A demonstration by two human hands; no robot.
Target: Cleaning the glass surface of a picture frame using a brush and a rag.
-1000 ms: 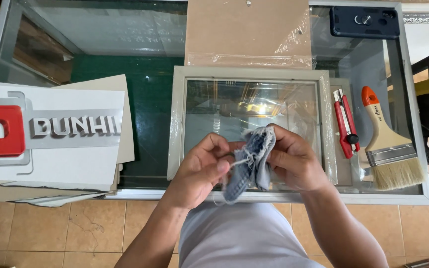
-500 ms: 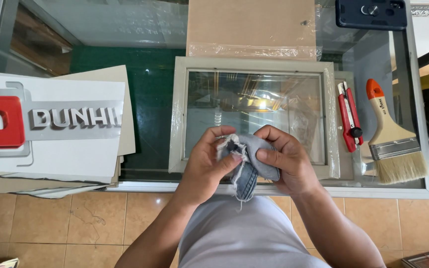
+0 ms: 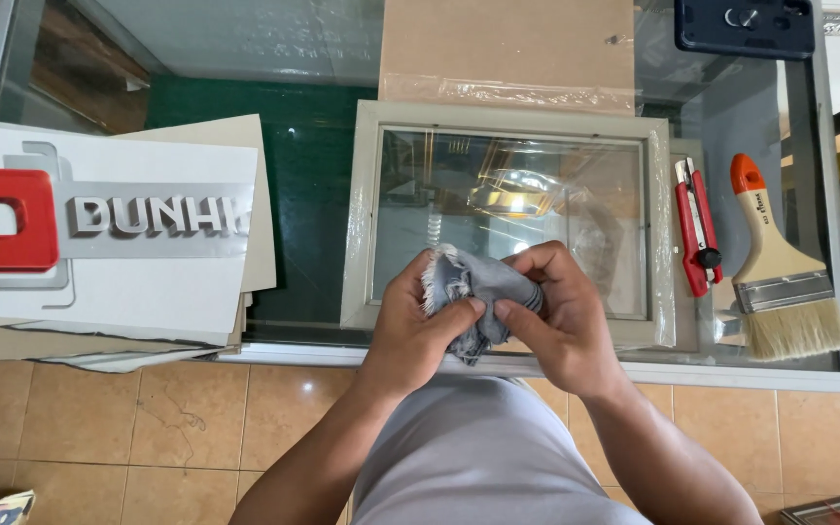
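Note:
My left hand (image 3: 415, 326) and my right hand (image 3: 561, 316) both grip a frayed scrap of blue denim cloth (image 3: 473, 287), bunched into a wad between the fingers. The hands hover over the near edge of a pale grey picture frame (image 3: 360, 209) with a glass pane, wrapped in clear plastic film, lying flat on a glass-topped table (image 3: 284, 156).
A red utility knife (image 3: 697, 226) and a wide paintbrush (image 3: 780, 272) with an orange-tipped handle lie right of the frame. A brown backing board (image 3: 507, 44) sits behind it, a dark phone (image 3: 746, 27) at far right. White sign boards (image 3: 109, 243) with a red block lie left.
The cloth hung loose and spread between my hands; now it is folded into a tight wad. The hands have drawn closer together.

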